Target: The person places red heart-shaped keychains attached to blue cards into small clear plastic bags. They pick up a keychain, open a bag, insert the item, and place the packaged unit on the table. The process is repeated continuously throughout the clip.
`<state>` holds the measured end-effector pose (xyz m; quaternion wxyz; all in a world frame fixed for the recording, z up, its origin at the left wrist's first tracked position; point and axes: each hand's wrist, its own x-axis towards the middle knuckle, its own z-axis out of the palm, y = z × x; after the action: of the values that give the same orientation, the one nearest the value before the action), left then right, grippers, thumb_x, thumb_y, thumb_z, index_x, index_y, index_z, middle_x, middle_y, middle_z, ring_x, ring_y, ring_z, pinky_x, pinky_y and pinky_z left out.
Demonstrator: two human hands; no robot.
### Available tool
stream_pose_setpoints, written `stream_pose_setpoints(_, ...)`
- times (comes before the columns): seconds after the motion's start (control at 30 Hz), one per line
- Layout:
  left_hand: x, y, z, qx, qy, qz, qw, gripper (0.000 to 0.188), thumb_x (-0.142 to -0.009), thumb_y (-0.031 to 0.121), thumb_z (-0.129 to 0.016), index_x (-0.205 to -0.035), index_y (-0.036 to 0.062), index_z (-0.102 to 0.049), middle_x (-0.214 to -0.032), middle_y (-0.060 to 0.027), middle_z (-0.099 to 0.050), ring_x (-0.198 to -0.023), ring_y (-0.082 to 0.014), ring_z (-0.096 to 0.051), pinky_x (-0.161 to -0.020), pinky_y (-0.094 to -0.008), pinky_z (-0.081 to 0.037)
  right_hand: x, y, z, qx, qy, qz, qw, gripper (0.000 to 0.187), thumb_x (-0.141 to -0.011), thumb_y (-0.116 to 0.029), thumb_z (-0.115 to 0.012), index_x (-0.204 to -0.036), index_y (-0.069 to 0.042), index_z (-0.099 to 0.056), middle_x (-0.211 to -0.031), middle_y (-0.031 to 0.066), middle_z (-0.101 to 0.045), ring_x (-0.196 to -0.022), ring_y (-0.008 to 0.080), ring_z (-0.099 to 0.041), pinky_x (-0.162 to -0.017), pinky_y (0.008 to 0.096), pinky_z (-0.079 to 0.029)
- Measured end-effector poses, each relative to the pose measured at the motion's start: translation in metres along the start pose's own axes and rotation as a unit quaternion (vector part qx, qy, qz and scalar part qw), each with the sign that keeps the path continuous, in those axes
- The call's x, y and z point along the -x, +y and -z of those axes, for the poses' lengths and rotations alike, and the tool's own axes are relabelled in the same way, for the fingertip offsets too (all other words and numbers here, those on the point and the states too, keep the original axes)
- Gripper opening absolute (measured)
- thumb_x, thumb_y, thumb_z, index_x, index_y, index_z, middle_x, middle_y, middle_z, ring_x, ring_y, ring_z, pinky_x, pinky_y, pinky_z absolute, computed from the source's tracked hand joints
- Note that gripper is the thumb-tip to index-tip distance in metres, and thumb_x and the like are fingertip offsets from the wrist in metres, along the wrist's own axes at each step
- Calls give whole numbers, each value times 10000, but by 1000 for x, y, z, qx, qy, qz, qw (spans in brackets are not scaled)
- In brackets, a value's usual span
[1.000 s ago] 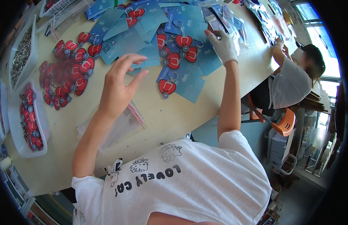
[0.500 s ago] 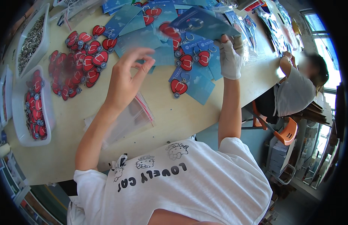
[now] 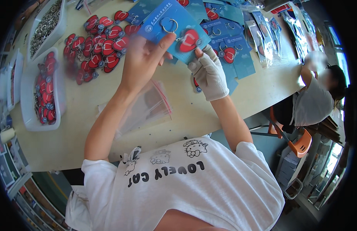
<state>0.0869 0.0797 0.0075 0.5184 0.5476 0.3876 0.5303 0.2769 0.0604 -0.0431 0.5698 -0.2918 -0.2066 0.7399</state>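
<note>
A blue card (image 3: pixel 185 24) is held up over the table between my two hands, tilted, its printed side showing. A red apple-shaped keychain charm (image 3: pixel 189 41) lies on the card, and its metal split ring (image 3: pixel 169 25) sits near the card's middle. My bare left hand (image 3: pixel 145 61) pinches the card's left side, thumb on the front beside the ring, the other fingers partly behind it. My right hand (image 3: pixel 212 73), in a white glove with bare fingertips, grips the lower right corner next to the charm.
A pile of red charms (image 3: pixel 103 48) lies left of the hands. Plastic bins hold more charms (image 3: pixel 45 92) and metal rings (image 3: pixel 47 27). Blue cards with keychains (image 3: pixel 228 54) spread behind my right hand. Clear bags (image 3: pixel 147 107) lie near me. Another person (image 3: pixel 313 96) sits at right.
My right hand has moved left and nearer with the card, which now shows its printed face and charm. My left hand, free before, has taken hold of the card's left side.
</note>
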Motion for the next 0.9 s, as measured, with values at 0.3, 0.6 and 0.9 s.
stream_pose_setpoints(0.3, 28, 3, 22, -14, 26, 50, 998, 264, -899, 230, -642, -1014, -5, -604, -805, -49, -628, -638, -139, -597, -564, -250, -444, 7, 16, -21, 190, 40, -59, 979, 278, -854, -61, -609, -1114, 1, -531, -988, 54, -669, -705, 95, -585, -660, 204, -485)
stream_pose_setpoints(0.6, 91, -3, 71, -521, -71, 93, 846, 441, -668, 222, -809, -976, 45, -548, -839, -73, -562, -807, -223, -553, -753, -347, -446, 0, -6, -6, 224, 60, 123, 965, 256, -841, -96, -670, -1082, -24, -625, -959, 22, -666, -776, 40, -560, -707, 181, -435)
stream_pose_setpoints(0.9, 88, -11, 79, -342, 4, 148, 928, 296, -698, 59, -768, -905, 14, -561, -881, -66, -616, -776, -142, -535, -668, -275, -434, 13, -10, -1, 352, 59, 81, 930, 272, -840, -85, -678, -1099, -21, -628, -987, 42, -674, -852, 74, -604, -784, 205, -467)
